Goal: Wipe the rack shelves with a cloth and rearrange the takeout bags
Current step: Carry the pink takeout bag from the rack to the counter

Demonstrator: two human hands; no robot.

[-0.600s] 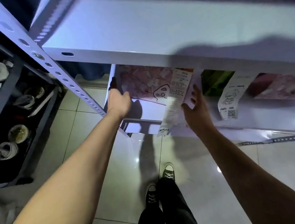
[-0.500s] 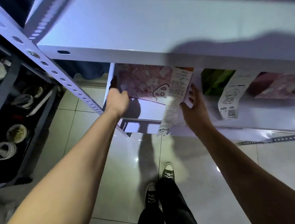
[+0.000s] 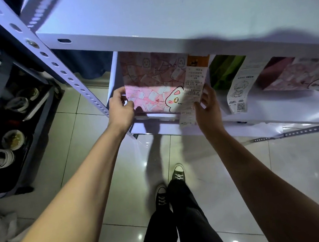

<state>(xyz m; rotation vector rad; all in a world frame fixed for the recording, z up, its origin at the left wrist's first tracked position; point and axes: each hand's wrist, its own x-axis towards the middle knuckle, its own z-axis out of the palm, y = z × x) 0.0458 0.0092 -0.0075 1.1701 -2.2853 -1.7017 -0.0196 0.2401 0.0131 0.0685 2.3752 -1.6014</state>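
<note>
While both hands hold it: a pink takeout bag [image 3: 150, 86] printed with a cartoon cat sits at the left end of the lower shelf [image 3: 284, 110] of a white metal rack, its lower part drawn past the shelf's front edge.
Left hand [image 3: 120, 110]: fingers and thumb curled round the bag's left edge, pinching it.
Right hand [image 3: 208, 105]: fingers curled against the bag's right side, over a long paper receipt [image 3: 192, 89] that hangs from the bag's front.
Neighbours: just beside it on the right stand 1 green bag [image 3: 226, 69] and 1 more pink bag [image 3: 292, 73], with a second receipt [image 3: 239, 89] hanging between them.
Upper shelf [image 3: 162, 17]: directly overhead, close above the bag's top.
Risk, snagging: the bag's top could probably catch under the upper shelf if lifted.
Risk, tearing: the right hand's grip may rip the receipt loose.
Risk, knocking: moving rightward could push the green bag over.
</note>
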